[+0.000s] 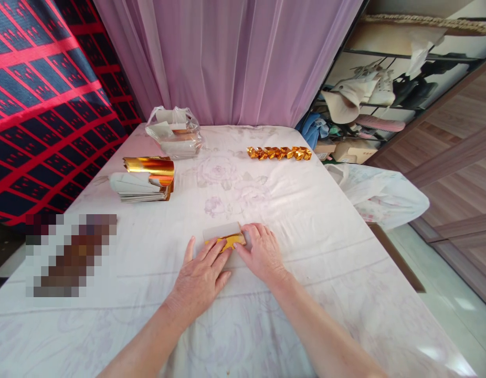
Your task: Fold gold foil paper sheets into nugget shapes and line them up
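Observation:
A small sheet of gold foil paper (227, 236) lies on the white floral cloth, its pale back turned up and a gold strip showing along its near edge. My left hand (201, 275) lies flat with its fingertips pressing the gold strip from the left. My right hand (261, 252) presses the paper's right end, fingers spread over it. Both hands rest on the table (306, 252) near its front middle.
A stack of paper sheets with a curled gold sheet on top (146, 178) sits at the left. A clear plastic bag of papers (175, 134) stands at the back. A row of folded gold pieces (279, 153) lies at the back right. A white plastic bag (380, 194) hangs off the right edge.

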{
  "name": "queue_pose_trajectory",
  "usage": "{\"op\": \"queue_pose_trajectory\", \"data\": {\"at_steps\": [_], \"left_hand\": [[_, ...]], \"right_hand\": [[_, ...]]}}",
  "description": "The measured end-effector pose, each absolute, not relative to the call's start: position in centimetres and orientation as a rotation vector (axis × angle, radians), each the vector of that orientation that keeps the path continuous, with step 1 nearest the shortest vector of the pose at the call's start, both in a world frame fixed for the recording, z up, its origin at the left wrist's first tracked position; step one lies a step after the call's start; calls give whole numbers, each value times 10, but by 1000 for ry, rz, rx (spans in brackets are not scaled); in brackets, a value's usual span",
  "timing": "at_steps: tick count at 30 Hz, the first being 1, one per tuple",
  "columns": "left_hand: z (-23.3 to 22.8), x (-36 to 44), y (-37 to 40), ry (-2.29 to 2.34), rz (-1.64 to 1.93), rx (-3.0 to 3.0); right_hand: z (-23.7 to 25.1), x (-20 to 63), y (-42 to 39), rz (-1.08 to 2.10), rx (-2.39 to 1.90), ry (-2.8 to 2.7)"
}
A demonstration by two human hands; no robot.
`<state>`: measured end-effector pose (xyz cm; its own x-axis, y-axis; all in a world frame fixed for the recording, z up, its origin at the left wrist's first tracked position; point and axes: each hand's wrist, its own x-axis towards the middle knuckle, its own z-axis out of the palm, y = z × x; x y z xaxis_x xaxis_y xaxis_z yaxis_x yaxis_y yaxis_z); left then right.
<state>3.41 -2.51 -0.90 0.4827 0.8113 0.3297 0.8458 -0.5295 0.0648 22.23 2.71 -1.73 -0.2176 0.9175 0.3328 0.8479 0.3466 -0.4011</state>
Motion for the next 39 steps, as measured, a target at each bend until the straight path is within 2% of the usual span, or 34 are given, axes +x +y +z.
{"op": "queue_pose_trajectory", "data": {"at_steps": [15,20,27,39], "left_hand": [[-9,34,-25,-1444,-557,-2606],[-15,33,-23,-1457,-564,-2617],[-23,30,-19,-1475,-490,-2644],[-27,19,-21,-1498,-433,-2651]], "right_hand": [[-24,236,28,252,-1426,-2074],[-22,234,26,116,-1250,-2061],[-20,227,23,62,-1081,-2334],[-21,232,7,15,-1126,-2443]]}}
